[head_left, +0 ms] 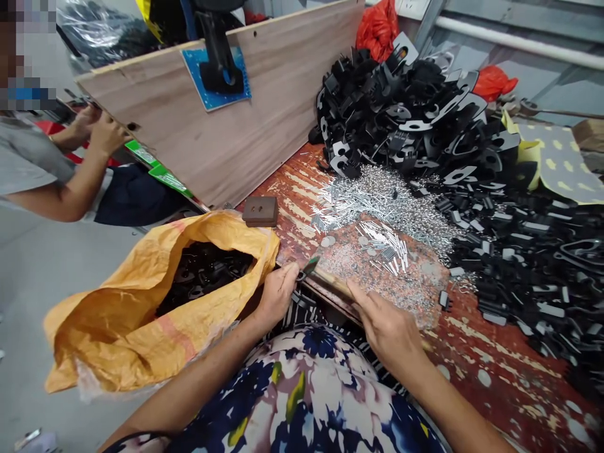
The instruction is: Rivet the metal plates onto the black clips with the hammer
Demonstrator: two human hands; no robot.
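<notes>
My left hand (279, 290) is closed at the table's front edge, pinching a small black plastic part (302, 275); its shape is mostly hidden by my fingers. A dark green tip (310, 265) shows beside it; I cannot tell what it belongs to. In my right hand (389, 324) is a light wooden handle (334, 281), its left end close to the black part. A worn, speckled board (340, 251) lies just beyond, with loose metal pins (387, 242) on it. Behind them spreads a heap of shiny small metal pieces (401, 198).
An open yellow woven sack (127, 352) with black parts sits at my left, near a brown block (260, 211). Piles of black plastic parts (377, 113) cover the back and right of the red table (500, 371). Beyond an upright wooden panel (274, 82), another person's hands (101, 129) show.
</notes>
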